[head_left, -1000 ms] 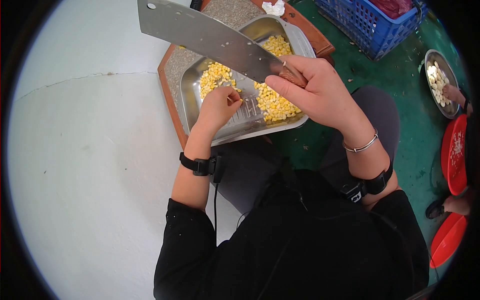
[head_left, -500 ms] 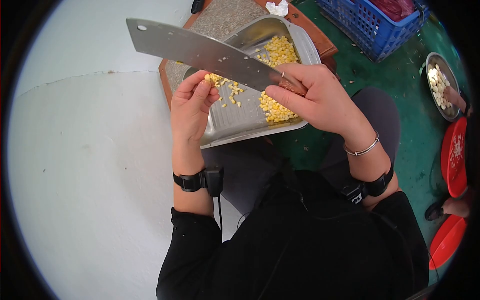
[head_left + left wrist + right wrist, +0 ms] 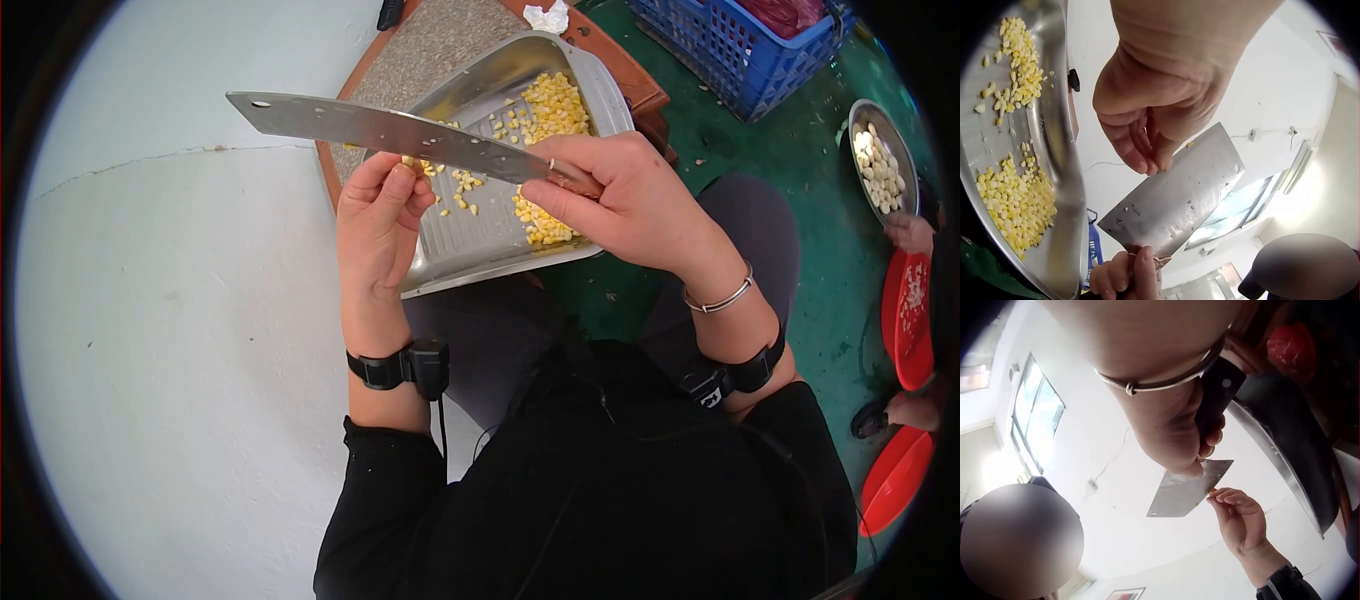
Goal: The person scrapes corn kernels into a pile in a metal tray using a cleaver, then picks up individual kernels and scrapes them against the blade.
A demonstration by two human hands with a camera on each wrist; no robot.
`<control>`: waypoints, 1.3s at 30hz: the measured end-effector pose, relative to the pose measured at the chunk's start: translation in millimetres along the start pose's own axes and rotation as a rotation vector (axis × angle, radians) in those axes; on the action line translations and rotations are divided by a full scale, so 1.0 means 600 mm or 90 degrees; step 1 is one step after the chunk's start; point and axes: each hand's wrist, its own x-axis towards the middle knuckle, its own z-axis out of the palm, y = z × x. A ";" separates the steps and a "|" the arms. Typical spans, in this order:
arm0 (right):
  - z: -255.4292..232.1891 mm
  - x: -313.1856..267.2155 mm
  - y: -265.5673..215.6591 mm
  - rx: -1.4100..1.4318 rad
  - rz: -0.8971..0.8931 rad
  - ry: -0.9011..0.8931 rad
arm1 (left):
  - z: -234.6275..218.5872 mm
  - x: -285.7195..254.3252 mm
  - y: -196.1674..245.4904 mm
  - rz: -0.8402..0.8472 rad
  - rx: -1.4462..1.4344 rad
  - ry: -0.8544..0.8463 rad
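Observation:
My right hand [image 3: 640, 195] grips the handle of a broad steel cleaver [image 3: 360, 128], its blade stretched leftward above a metal tray [image 3: 455, 245]. Just under the blade's edge, my left hand [image 3: 375, 220] pinches a small yellow kernel [image 3: 408, 160] between thumb and fingertips. The right wrist view shows those fingertips right at the edge of the blade [image 3: 1188, 490]. More yellow kernels [image 3: 555, 105] lie in the tray in a large heap at its right side, with looser ones near the left hand. In the head view, the blade hides part of the tray.
Under the tray is a wooden-edged stand with a speckled top [image 3: 430, 50]; a crumpled white tissue [image 3: 547, 17] lies on its edge. A blue crate [image 3: 745, 60] stands behind. At right, another person's hand [image 3: 910, 233] is near a metal bowl of pale pieces [image 3: 880, 165] and red basins [image 3: 905, 330].
My left hand has risen from the kernels in the tray to the cleaver's edge, bringing a kernel. The cleaver's far end has dropped and swung left, and the blade now shows narrower.

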 end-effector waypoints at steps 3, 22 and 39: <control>0.000 0.000 0.001 -0.008 0.000 -0.005 | -0.003 0.001 -0.004 -0.003 -0.037 -0.014; 0.000 -0.001 0.001 -0.013 -0.015 -0.003 | 0.000 -0.004 0.004 0.049 0.043 -0.005; 0.000 -0.003 0.000 0.007 -0.005 -0.019 | 0.005 -0.004 -0.006 -0.026 0.022 -0.076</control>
